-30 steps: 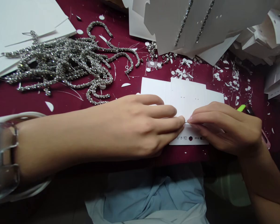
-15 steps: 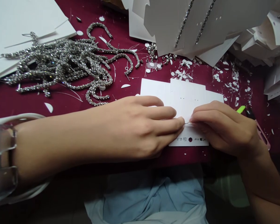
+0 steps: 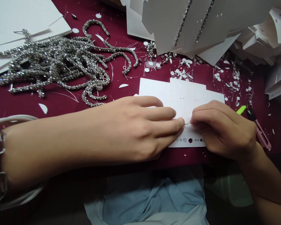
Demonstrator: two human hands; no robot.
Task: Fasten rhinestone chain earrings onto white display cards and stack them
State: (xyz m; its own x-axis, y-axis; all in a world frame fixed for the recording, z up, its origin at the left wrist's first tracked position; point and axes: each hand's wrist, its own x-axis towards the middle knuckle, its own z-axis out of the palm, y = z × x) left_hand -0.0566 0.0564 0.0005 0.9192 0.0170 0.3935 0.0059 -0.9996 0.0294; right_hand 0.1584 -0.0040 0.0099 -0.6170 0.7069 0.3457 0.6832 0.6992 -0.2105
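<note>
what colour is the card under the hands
The card is white with small dark print along its near edge, seen best in the head view.

Maroon tabletop (image 3: 117, 28): glittery strands (image 3: 67, 59) heaped left, white card (image 3: 188, 90) near front edge, white discs (image 3: 178, 73) scattered beyond.

Left hand (image 3: 140, 128): lay over white card (image 3: 188, 93), fingertips against a thin wire (image 3: 187, 124)
Right hand (image 3: 224, 129): pinched same thin wire, just beside left fingertips
White card: sat on table (image 3: 173, 156), partly covered
Beaded strands (image 3: 70, 56): heaped, far left
Pink-handled tool (image 3: 262, 134): was near right hand
</note>
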